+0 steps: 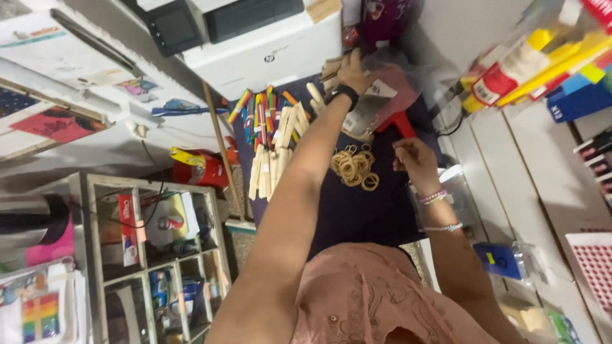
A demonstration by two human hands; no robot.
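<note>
- Head view: we look down over our own arms at a dark purple tabletop [357, 216] crowded with craft stock.
- Our left hand [352, 71] reaches far forward to the back of the tabletop, where clear plastic packets [366, 111] and a stack of wooden pieces lie. A black watch [342, 93] sits on that wrist.
- We see only the back of that hand, so we cannot tell whether its fingers have closed on anything or merely touch the packets.
- Our right hand [415, 164] is drawn in closer, its fingers [400, 157] curled together as if pinching something small. What they grip is too small to make out; it may be a rubber band.
- The rubber bands [354, 169] lie in a loose heap mid-tabletop, just beside the right hand and right of the plain sticks [271, 162]. The coloured sticks [261, 114] fan out behind those.
- To do this well, we judge it wise to keep the right hand's pinch steady and low over the heap, so nothing springs away, and to lift the far item clear of the crinkled packets and not drag it.
- A red tool [398, 124] lies between the hands, half covered by plastic; its kind is unclear.
- The far edge is cluttered and partly blocked by our left arm.
- The white printer [268, 54] and the shelf [153, 255] at left are cut off by the frame, their contents blurred.
</note>
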